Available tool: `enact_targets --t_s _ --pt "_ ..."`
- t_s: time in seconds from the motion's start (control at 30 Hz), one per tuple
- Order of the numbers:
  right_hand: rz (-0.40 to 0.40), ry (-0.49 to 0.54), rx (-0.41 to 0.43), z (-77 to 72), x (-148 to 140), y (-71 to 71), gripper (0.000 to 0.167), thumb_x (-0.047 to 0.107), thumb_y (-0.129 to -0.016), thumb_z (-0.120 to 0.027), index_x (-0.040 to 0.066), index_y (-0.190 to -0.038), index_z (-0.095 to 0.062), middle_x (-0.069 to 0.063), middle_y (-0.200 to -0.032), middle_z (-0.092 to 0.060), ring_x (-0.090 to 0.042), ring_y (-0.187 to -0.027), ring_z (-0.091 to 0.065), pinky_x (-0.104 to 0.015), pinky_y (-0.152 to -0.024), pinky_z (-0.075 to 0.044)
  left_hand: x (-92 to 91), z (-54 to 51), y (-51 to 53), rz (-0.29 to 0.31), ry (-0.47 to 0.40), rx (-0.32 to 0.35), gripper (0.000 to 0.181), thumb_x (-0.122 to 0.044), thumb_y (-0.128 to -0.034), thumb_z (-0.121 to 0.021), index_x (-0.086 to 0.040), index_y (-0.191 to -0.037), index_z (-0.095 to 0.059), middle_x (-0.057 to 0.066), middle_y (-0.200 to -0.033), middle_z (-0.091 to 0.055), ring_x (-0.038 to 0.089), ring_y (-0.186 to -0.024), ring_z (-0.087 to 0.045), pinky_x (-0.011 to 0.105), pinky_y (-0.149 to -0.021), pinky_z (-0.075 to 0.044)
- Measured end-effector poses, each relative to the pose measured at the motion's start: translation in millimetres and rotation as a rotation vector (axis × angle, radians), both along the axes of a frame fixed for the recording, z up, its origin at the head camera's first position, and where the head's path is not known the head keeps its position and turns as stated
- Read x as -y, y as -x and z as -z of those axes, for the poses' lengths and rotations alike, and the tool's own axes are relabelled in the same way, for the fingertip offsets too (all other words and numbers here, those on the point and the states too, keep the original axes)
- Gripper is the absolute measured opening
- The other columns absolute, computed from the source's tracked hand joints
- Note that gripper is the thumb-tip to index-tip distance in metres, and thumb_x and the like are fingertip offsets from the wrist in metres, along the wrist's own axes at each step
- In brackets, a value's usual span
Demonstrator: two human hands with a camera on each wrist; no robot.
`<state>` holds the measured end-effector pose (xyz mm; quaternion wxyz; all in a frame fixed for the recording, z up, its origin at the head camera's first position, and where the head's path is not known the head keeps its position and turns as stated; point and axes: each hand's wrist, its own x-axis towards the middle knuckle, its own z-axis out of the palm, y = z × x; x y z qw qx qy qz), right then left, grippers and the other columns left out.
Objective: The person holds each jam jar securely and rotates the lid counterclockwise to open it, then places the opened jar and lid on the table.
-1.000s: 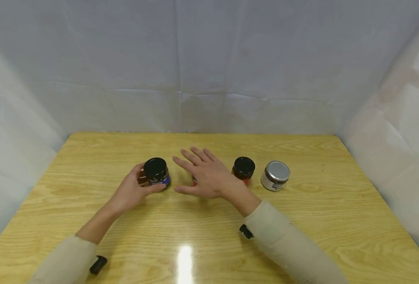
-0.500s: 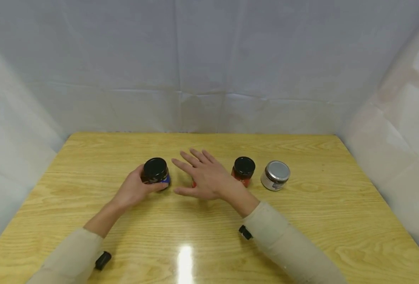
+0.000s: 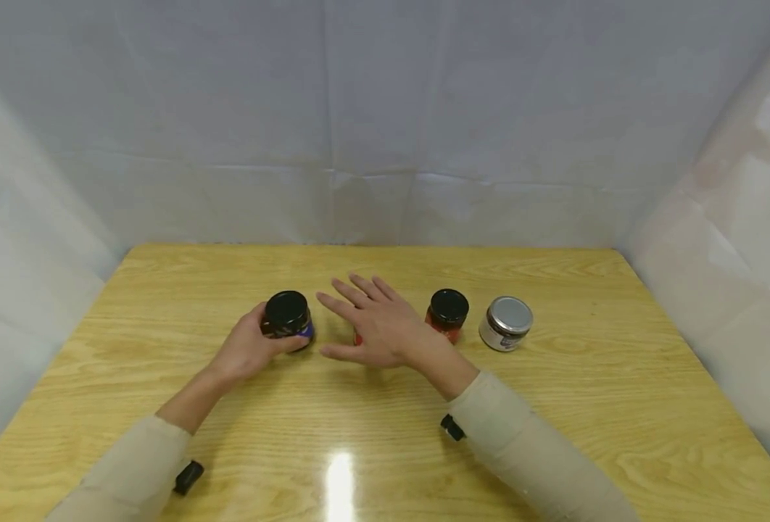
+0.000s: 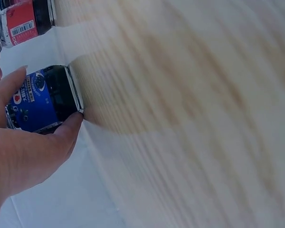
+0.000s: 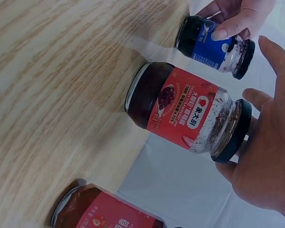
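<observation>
On the table's left side my left hand (image 3: 246, 349) grips a jam jar with a blue label (image 4: 35, 104) and a black lid. Thumb and fingers lie on either side of that jar, which stands upright on the wood. My right hand (image 3: 385, 330) is spread, palm down, above a strawberry jam jar with a red label (image 5: 185, 107) and a black lid. From the head view this red jar is mostly hidden under the hand. Whether the palm touches its lid I cannot tell.
Right of my right hand stands another red-labelled jar (image 3: 448, 312) with a black lid. Beside it is a white-labelled jar (image 3: 506, 322) with a silver lid. The wooden table (image 3: 594, 406) is bounded by pale sheeting (image 3: 385, 123) at the back and both sides.
My left hand has moved slightly right and closed round the blue-labelled jar, where a gap showed between fingers and glass before. The right hand and the jars have hardly moved.
</observation>
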<state>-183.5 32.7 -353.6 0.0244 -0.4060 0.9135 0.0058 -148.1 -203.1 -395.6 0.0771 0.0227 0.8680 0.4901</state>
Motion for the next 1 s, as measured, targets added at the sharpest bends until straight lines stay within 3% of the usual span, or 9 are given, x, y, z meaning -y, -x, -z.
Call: enact_targets --t_s 0.67,1.0 --pt "0.003 0.043 -0.025 -11.5 -13.8 -6.1 0.078 0.074 -0.089 -0.026 0.033 -0.154 -0.010 0.003 -0.159 -0.007 -0.018 -0.144 -0.001 -0.041 -0.114 -0.003 -0.7 -5.7 -2.5 -0.018 -0.019 -0.025 0.077 -0.037 -0.0795 -0.078 -0.002 -0.139 -0.042 0.020 -0.130 -0.053 0.036 -0.119 -0.050 0.051 -0.095 -0.041" --pt "-0.013 0.109 -0.071 -22.5 -30.0 -17.1 0.079 0.075 -0.088 -0.024 0.033 -0.154 -0.009 0.003 -0.159 -0.009 -0.019 -0.144 -0.003 -0.043 -0.114 -0.006 -10.1 -19.0 -19.5 0.010 -0.040 -0.074 0.073 -0.039 -0.0777 -0.079 -0.007 -0.135 -0.049 0.014 -0.124 -0.059 0.032 -0.112 -0.056 0.049 -0.090 -0.046"
